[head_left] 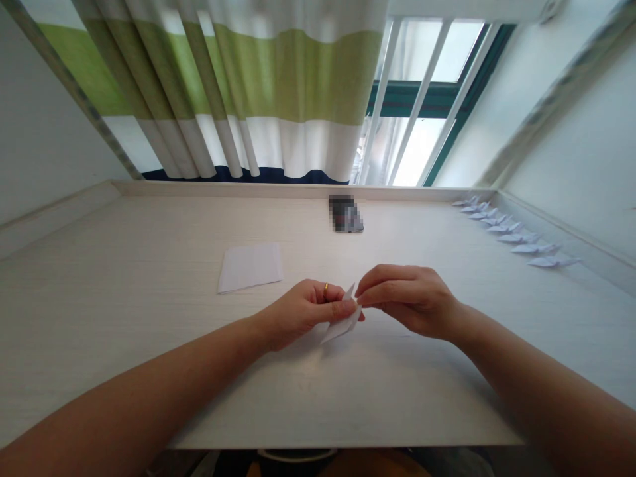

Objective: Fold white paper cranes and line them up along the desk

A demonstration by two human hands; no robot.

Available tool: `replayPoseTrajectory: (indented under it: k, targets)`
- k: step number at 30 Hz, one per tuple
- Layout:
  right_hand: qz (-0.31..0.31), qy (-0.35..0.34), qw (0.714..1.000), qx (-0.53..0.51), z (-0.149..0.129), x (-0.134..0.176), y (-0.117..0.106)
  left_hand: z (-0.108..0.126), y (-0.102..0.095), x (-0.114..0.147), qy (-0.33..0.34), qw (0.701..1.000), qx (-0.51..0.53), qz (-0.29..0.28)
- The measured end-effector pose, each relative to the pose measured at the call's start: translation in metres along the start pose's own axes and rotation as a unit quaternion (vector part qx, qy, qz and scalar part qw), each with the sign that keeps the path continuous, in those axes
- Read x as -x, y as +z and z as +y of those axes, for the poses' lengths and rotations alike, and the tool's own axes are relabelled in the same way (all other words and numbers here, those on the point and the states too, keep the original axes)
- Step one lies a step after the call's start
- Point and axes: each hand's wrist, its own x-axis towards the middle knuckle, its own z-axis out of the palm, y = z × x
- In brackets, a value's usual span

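Observation:
A small folded white paper piece [342, 327] is held above the middle of the table, with pointed flaps at its top and bottom. My left hand [308, 308], wearing a gold ring, pinches it between thumb and fingers. From the other side, my right hand [412, 297] has its fingertips pressed together at the paper's right edge. Just what those fingertips grip is partly hidden. Behind my left hand, a stack of white paper sheets [251, 266] lies flat.
A row of several folded paper cranes [511, 237] runs along the table's right side. Near the back edge lies a dark, pixel-blurred flat object [346, 214]. The white table [149, 265] meets a raised ledge below a curtain [298, 79] and barred window.

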Motion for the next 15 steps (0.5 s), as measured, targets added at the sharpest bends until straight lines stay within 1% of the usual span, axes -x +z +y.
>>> replayPoseTrajectory:
  k: [5, 9, 12, 15]
  targets:
    - [-0.036, -0.048, 0.997, 0.04, 0.0021, -0.0004, -0.0037, 0.0004, 0.0002, 0.0006, 0.0, 1.0, -0.017, -0.004]
    - [-0.032, -0.078, 0.993, 0.077, 0.004, -0.0003, -0.0042, 0.0013, 0.0006, 0.0002, 0.007, 1.0, -0.028, 0.002]
    - [-0.029, -0.087, 0.991, 0.102, 0.0038, 0.0, -0.0044, 0.0032, 0.0033, 0.0019, 0.015, 0.999, -0.039, 0.014]
    - [-0.043, -0.082, 0.987, 0.128, 0.0015, -0.0004, -0.0058, 0.0053, 0.0085, 0.0063, 0.028, 0.998, -0.044, 0.037]
